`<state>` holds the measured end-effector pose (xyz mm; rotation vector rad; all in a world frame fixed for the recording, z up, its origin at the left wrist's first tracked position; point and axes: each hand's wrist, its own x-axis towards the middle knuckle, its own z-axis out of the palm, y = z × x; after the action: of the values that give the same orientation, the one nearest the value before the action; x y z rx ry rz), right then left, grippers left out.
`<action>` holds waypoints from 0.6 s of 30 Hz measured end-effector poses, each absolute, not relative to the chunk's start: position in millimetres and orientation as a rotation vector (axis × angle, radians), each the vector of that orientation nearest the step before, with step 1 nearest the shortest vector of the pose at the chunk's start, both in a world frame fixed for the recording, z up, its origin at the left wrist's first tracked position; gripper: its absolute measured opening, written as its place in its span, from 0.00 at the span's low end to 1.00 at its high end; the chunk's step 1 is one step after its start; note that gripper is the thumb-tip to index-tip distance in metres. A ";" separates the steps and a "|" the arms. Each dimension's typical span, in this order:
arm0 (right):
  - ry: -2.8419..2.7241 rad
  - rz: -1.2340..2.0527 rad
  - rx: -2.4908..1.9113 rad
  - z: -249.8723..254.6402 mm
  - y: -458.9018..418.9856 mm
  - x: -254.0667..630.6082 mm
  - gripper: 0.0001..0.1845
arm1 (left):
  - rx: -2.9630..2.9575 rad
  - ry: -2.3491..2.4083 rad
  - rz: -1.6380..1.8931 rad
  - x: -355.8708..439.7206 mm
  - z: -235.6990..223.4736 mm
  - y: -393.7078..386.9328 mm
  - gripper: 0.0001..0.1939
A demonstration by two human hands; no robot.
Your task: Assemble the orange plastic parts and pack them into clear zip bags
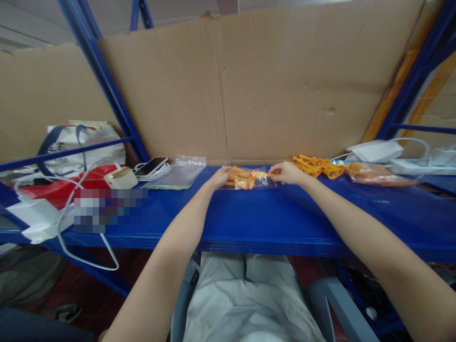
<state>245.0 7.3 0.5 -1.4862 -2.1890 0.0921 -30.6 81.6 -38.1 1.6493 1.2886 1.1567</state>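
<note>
A clear plastic bag [262, 180] with several orange ridged plastic pieces [242, 177] in it lies flat on the blue table [263, 216]. My left hand [221, 177] grips the bag's left end, its fingertips partly hidden. At the right end, my right hand [288, 172] pinches a slim orange ridged piece [272, 174] that points left into the bag's mouth. Just beyond that hand is a loose pile of orange flared plastic pieces [315, 166]. Farther right lies a filled clear bag [377, 175] of similar orange pieces.
Flat clear bags [178, 173] lie left of my hands, beside a phone [152, 166] and coiled white cable. A white power strip [42, 230], loose cables and a cloth bag [89, 147] crowd the far left. A cardboard wall [278, 85] closes the back; blue posts flank it.
</note>
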 end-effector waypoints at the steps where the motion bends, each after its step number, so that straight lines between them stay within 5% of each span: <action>1: -2.192 0.100 -1.476 0.2 7.7 244.3 0.13 | 1.637 1.287 1.152 -30.9 -37.6 81.4 0.13; 18: -2.193 0.218 -1.386 1.9 7.8 240.9 0.13 | 1.556 1.224 1.100 -29.5 -30.5 73.8 0.13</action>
<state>240.9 7.8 1.9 -1.3865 -2.1927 0.2176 -29.5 73.8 -30.5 1.5559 1.2239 1.1002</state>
